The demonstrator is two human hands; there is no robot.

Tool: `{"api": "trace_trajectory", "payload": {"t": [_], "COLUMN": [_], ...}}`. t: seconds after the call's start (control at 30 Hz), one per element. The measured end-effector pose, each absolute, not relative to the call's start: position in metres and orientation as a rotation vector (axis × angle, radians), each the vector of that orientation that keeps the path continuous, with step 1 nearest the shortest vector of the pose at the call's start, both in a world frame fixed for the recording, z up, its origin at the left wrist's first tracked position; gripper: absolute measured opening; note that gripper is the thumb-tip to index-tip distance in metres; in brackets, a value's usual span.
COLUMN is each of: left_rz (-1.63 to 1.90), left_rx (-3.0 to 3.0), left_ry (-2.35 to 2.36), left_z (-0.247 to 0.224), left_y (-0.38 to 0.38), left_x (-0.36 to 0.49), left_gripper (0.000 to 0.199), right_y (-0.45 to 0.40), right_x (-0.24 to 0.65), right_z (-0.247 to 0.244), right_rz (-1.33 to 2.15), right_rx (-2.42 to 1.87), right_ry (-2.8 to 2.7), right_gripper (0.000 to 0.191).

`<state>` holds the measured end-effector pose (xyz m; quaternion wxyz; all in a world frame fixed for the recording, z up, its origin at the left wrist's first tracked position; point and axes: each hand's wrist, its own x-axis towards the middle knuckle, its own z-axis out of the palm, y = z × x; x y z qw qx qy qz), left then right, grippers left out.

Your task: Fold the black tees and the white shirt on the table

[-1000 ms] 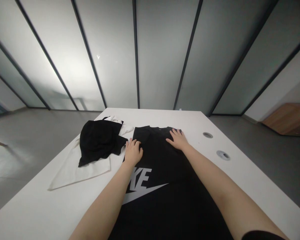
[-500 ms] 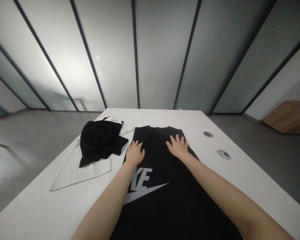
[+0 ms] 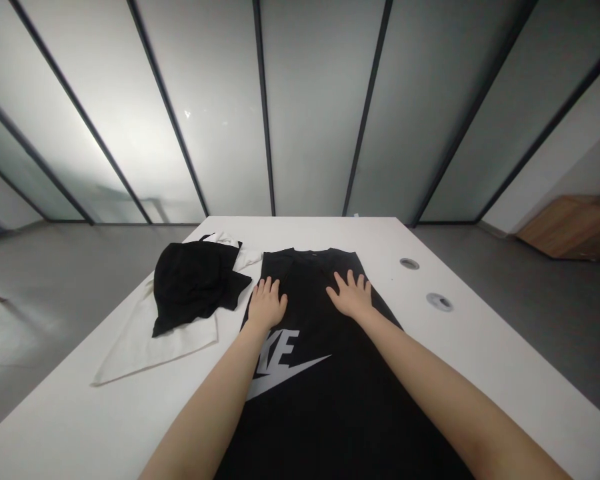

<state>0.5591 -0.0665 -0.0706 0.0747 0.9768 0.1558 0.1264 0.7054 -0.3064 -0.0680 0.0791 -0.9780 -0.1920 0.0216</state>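
Sliding nearer the person since the earlier frames, the right hand is resting lower on the shirt, while the whole scene is sitting slightly further left in the head view. Head view: a black shirt is lying flat on a white bench, its collar toward the far edge and its body running toward the person, past the lower frame edge. Both hands are pressing palm-down on the upper chest, well apart, with fingers spread, so each grip is open wide and holding nothing. The left hand is lying close to the shirt's side edge, nearest the neighbouring cloths. Below it, white lettering ending in "KE" and a swoosh are showing, the first letters hidden behind the left forearm. Just beside the shirt, a crumpled black cloth is lying on a white cloth. Two round grommets are sitting in the bench at right, with a frosted glass wall rising beyond, above a grey floor
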Motion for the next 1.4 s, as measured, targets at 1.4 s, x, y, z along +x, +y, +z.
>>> {"api": "trace_trajectory", "payload": {"t": [1.4], "left_rz": [0.025], "left_rx": [2.988], "left_ry": [0.385], "left_z": [-0.055], "left_y": [-0.086], "left_x": [0.573], "left_gripper": [0.078], "right_y": [-0.337], "right_x": [0.691], "right_z": [-0.048], "right_rz": [0.197], "right_rx": [-2.969], "right_ry": [-0.812], "right_gripper": [0.074]}}
